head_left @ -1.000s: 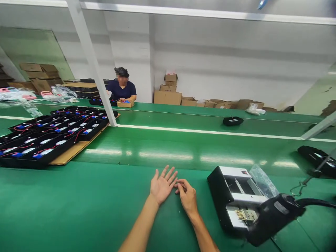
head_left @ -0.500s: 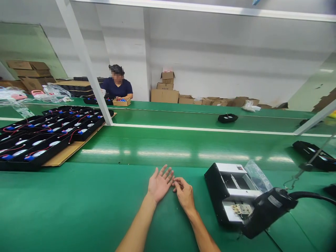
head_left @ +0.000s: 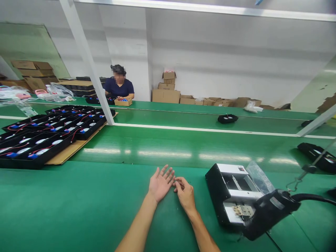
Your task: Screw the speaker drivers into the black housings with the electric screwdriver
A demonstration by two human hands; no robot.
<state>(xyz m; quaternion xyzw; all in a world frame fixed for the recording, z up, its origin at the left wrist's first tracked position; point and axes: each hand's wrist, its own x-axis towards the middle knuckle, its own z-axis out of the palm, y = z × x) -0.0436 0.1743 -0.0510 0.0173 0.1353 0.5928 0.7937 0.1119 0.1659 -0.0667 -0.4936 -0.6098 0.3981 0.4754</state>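
Observation:
Palm up above the green work surface, my left hand is open with its fingers spread and nothing lying in the palm. My right hand is close beside it, thumb and fingertips pinched together next to the left little finger. Whatever the pinch holds, if anything, is too small to make out. To the right of my hands stands a black and white bench machine with a slot and a small metal block. A black cylindrical power tool hangs from a hook in front of it.
Black trays with blue parts, white discs and red wires lie on cardboard at left. A white post rises beside them. Black casings rest on the green belt. Across it sits a co-worker behind a small parts box.
The view has shifted very slightly. Both my hands keep the same pose. The co-worker's raised hand near the post has lowered a little.

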